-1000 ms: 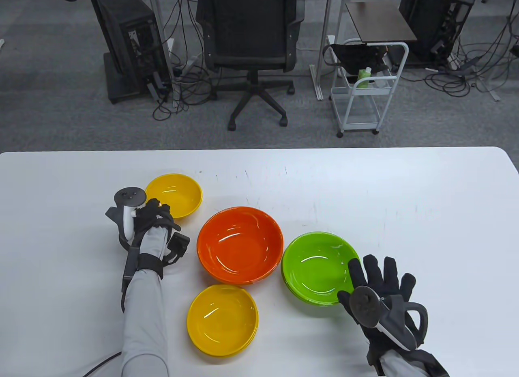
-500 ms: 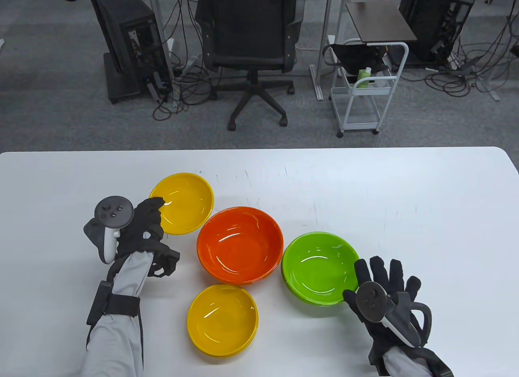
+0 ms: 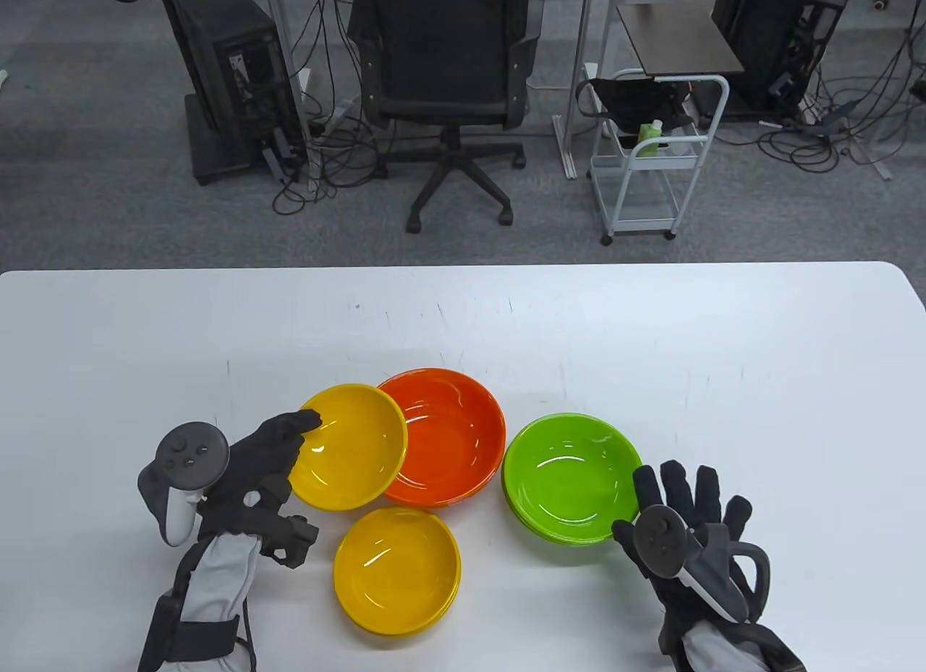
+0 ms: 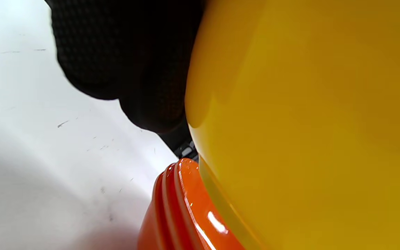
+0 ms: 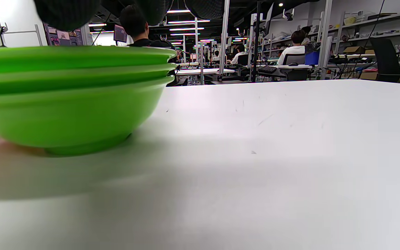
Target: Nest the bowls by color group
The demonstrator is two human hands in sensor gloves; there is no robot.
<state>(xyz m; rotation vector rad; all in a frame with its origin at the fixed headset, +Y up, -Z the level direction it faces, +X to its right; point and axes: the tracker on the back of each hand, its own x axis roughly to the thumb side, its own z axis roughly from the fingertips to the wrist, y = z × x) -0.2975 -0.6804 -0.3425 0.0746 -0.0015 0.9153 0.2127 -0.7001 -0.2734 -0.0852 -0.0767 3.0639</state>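
- We judge the step in hand to be the carry: our left hand (image 3: 249, 469) holds a yellow bowl (image 3: 349, 447) by its left rim, thumb over the edge, fingers beneath as the left wrist view shows.
- That bowl is lifted and tilted, overlapping the left edge of the orange stack (image 3: 452, 433); in the left wrist view its underside sits just above the orange rims (image 4: 172, 208).
- The second yellow bowl (image 3: 397, 570) rests on the surface (image 3: 759, 383) just below the carried one, near the hand.
- The next move, as we read it, calls for bringing the held bowl toward us, centring it over that yellow bowl, levelling it and lowering before letting go.
- Our right hand (image 3: 687, 527) lies with fingers spread, holding nothing, just beside the right rim of the green stack (image 3: 571, 477), which already looks nested.
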